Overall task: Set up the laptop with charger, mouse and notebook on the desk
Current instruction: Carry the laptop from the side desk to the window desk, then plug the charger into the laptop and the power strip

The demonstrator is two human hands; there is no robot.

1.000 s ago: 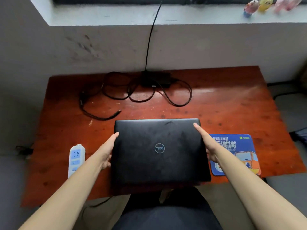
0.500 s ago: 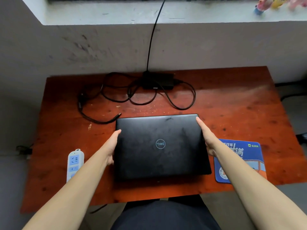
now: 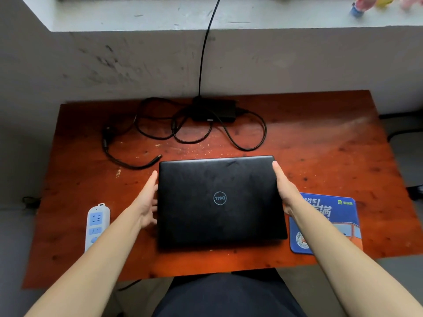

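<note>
A closed black laptop (image 3: 219,197) lies flat on the red-brown desk (image 3: 332,145), near the front middle. My left hand (image 3: 147,202) is beside its left edge, fingers apart, with a thin gap to the lid. My right hand (image 3: 286,191) lies along the right edge, fingers straight and touching it. The black charger brick (image 3: 215,109) sits at the back of the desk with its cable looped around it. The cable's plug tip (image 3: 158,157) lies loose just off the laptop's back left corner. No mouse or notebook is in view.
A blue mouse pad (image 3: 332,216) lies right of the laptop, partly under my right forearm. A white and blue power strip (image 3: 97,223) lies at the front left. A grey wall and sill with small toys (image 3: 359,5) stand behind the desk.
The laptop moved away from me, from overhanging the front edge to lying fully on the desk. My left hand has since drawn slightly off its left edge.
</note>
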